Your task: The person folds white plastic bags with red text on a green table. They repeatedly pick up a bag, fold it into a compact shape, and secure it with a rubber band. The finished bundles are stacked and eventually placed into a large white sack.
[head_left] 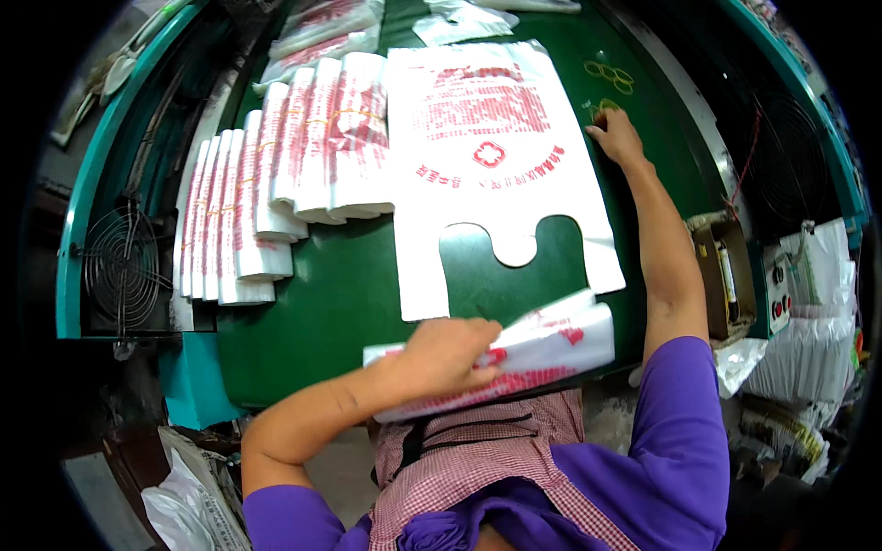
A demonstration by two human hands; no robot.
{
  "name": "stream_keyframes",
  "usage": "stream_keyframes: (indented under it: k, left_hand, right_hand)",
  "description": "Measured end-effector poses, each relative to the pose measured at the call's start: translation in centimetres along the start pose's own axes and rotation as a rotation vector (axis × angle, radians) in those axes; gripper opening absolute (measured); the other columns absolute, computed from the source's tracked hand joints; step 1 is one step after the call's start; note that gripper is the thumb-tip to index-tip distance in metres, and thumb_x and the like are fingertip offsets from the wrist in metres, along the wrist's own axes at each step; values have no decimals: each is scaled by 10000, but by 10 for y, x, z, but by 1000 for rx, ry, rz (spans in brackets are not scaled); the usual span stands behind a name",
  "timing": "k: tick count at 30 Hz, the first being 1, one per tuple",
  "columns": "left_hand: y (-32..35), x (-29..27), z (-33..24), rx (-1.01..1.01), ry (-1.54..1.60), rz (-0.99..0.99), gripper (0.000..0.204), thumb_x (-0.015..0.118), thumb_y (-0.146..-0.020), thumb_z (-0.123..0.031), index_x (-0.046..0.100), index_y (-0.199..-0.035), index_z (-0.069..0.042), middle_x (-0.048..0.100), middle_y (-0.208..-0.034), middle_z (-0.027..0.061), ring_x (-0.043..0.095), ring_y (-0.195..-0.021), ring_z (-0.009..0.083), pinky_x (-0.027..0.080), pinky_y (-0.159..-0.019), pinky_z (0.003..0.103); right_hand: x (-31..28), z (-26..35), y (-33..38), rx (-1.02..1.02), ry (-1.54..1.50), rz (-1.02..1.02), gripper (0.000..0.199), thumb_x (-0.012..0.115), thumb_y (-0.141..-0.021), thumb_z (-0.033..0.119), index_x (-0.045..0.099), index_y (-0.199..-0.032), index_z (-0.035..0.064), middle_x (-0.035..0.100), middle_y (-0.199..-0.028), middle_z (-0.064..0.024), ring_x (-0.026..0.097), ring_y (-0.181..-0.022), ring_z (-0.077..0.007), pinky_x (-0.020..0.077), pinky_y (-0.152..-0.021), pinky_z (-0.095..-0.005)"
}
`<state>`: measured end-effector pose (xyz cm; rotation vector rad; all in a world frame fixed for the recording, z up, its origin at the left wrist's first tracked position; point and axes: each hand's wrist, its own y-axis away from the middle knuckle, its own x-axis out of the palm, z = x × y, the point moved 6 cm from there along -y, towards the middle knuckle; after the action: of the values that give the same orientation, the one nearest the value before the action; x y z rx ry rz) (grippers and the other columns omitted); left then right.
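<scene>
- Bundle — a folded bundle point(565, 344) of white plastic bags with red print — lies across the near edge of the green table point(331, 271), in front of the person's waist.
- Left hand point(446, 354) is closed over the left part of that folded bundle, thumb toward the person and fingers across the top.
- Right hand point(617, 140) reaches well forward to the right side of the table, fingertips down at a yellow rubber band point(604, 108); whether they pinch it, I cannot tell.
- More rubber bands point(610, 77) lie loose on the green surface just beyond that hand.
- Flat bags point(491, 179), white with red print, lie spread between the two hands, their handle cutouts facing the person; the folded bundle sits just nearer than the handles.
- Rolled bundles point(358, 138) stand in a row to the left of the flat bags, bands around their middles, with slimmer ones farther left.
- Packed bags point(322, 41) and crumpled clear plastic point(464, 23) lie at the far end.
- Small open box point(721, 280) sits at the table's right side, beside a panel with buttons point(779, 296).
- Purple sleeves point(680, 436) and a checked apron point(496, 441) clothe the person.
</scene>
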<state>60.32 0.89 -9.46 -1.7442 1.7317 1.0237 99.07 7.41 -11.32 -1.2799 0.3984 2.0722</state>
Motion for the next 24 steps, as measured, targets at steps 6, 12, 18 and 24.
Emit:
stream_keyframes:
  k: [6,12,18,24]
  left_hand:
    - [81,-3,10,-188,447,-235,361,685,-802,-242,597,-1068,-14,663,-895,151,662,-760,294,523,-671,365]
    - [46,-30,22,9,1349,-655,404,651,-882,-151,525,-1236,-3,638,-1070,60,611,-958,132,486,-873,285]
    - [34,-28,5,201,1731,-525,384,642,-885,-110,516,-1234,-11,641,-1075,51,621,-929,96,516,-835,257]
    - [75,-22,24,176,1401,-443,510,704,-811,-100,503,-1271,-16,619,-1129,67,611,-958,143,486,-890,292]
  right_hand:
    - [-21,29,17,-132,-281,-98,170,676,-811,124,644,-926,3,677,-918,-125,649,-871,-201,498,-739,-337]
    - [-29,177,217,-603,-660,247,239,662,-796,24,641,-1031,-13,672,-1000,-152,646,-911,-258,491,-825,-346]
    - [-6,157,258,48,-1778,403,292,474,-926,23,533,-1210,58,605,-1125,-198,616,-898,-167,528,-710,-275]
    - [-71,156,262,-343,-1940,568,550,475,-904,37,308,-1426,81,390,-1360,-324,618,-698,-144,484,-451,-217]
